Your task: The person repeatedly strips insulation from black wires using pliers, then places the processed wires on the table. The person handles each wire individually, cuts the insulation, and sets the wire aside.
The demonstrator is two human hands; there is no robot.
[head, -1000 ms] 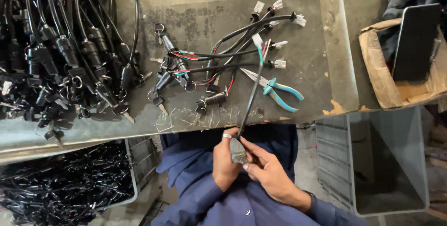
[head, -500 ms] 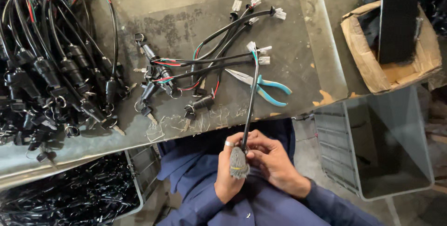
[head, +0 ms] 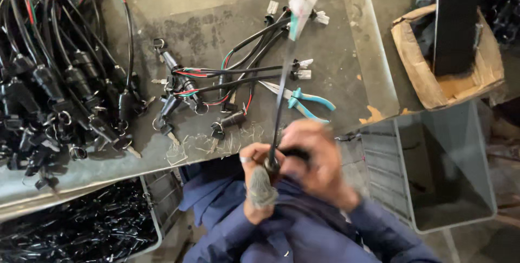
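Gripping one black cable assembly with a white plug at its far end (head: 281,95), two hands are seen close together just below the near edge of the grey metal counter (head: 216,3). The left hand (head: 259,184), a ring on one finger and a grey wrap over the thumb, is closed around the dark lower end of the cable; the right hand (head: 317,157) is curled over the same end, though motion blur hides its exact grip. The cable is held upright, rising over the counter, its blurred plug (head: 300,4) reaching above the things lying there.

About six loose black switch-and-cable assemblies with red and green wires (head: 227,76) are spread on the counter behind the held cable, several ending in small white plugs. One pair of teal-handled pliers (head: 303,102) lies just to the right of them. A dense heap of similar black assemblies (head: 59,89), too many to count, fills the left side of the counter.

One torn brown cardboard box (head: 428,62) sits at the right, with one dark flat phone (head: 455,27) leaning in it. One grey plastic crate (head: 439,176) stands below the counter at the right, and another bin of black parts (head: 81,230) at the lower left.
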